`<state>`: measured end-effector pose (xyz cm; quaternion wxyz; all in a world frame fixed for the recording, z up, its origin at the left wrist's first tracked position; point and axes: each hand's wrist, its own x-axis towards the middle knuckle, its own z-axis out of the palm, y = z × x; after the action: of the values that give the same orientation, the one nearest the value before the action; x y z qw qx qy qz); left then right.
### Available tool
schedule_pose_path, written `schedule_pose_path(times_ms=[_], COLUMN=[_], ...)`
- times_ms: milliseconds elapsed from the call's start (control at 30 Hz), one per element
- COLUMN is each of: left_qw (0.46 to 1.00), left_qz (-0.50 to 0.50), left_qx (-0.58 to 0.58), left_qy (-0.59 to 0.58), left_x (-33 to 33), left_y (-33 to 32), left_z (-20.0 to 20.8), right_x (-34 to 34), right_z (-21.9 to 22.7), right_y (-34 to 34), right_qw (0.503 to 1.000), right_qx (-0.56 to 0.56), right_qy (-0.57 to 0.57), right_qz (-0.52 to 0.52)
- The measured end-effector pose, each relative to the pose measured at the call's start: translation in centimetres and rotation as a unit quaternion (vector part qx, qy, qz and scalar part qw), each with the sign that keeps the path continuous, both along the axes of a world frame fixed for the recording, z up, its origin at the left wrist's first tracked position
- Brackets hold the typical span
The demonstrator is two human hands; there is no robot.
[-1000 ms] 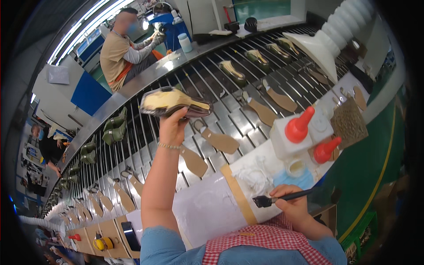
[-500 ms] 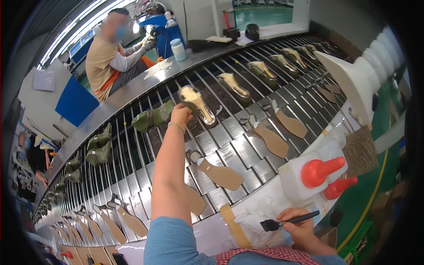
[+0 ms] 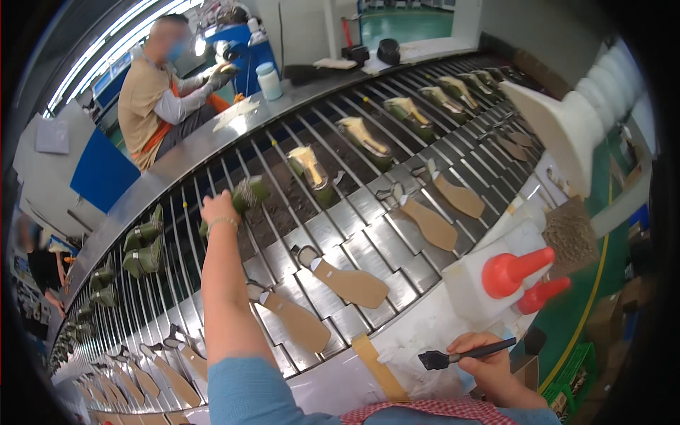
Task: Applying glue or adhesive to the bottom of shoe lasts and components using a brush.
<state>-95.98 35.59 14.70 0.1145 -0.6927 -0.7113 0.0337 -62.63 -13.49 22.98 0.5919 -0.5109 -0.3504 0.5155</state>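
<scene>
My left hand [image 3: 221,207] reaches over the slatted conveyor, its fingers closed round a green shoe last [image 3: 251,192] with a textured strap across it. Green shows on both sides of the hand; the middle is hidden. To the right of it stands another green last, its cream, gold-edged underside [image 3: 309,164] turned up. At the lower right my right hand [image 3: 485,361] grips a flat black brush [image 3: 467,353], bristles pointing left, above a white cloth [image 3: 405,355]. Nearest my left forearm on the conveyor's near side lies a tan sole [image 3: 296,322].
Several more upturned lasts [image 3: 365,136] run to the far right, and other green lasts [image 3: 144,258] to the left. Red-capped white bottles [image 3: 464,273] stand near my right hand. A white duct hood [image 3: 549,127] hangs at right. Across the conveyor sits a co-worker [image 3: 152,99].
My left hand has moved left, away from the cream-bottomed last and onto the green last with the textured strap. The right hand still holds the brush in nearly the same place.
</scene>
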Motion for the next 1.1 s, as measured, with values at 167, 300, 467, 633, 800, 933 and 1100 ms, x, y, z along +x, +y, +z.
schedule_pose_path(times_ms=[167, 300, 467, 633, 800, 933, 1100], left_qw=[0.922, 0.495, 0.192, 0.259, 0.413, 0.467, 0.544], left_qz=[-0.071, -0.118, -0.16, -0.074, -0.12, -0.09, -0.093], left_qx=[0.085, -0.007, -0.126, -0.158, -0.121, -0.098, -0.096], left_qy=[-0.37, -0.861, -0.96, -0.95, -0.895, -0.874, -0.828], left_x=[-4.1, -7.0, -10.6, -9.3, -6.7, -3.5, -0.2], left_y=[-8.2, -17.7, -29.5, -39.4, -45.7, -49.1, -50.5], left_z=[4.0, 8.5, 9.0, 7.8, 7.7, 8.7, 7.4], right_x=[1.8, 5.1, 8.6, 8.8, 7.8, 7.6, 8.3], right_z=[2.5, 4.6, 5.0, 3.1, 0.9, 0.9, -0.7], right_y=[-3.6, -5.2, -6.1, -5.4, -5.6, -5.8, -5.3], right_qw=[0.989, 0.948, 0.836, 0.825, 0.85, 0.839, 0.836], right_qx=[0.012, 0.033, -0.013, -0.065, -0.03, -0.048, -0.052], right_qy=[-0.132, -0.288, -0.518, -0.549, -0.523, -0.539, -0.545], right_qz=[-0.061, -0.129, -0.181, -0.116, -0.058, -0.047, -0.038])
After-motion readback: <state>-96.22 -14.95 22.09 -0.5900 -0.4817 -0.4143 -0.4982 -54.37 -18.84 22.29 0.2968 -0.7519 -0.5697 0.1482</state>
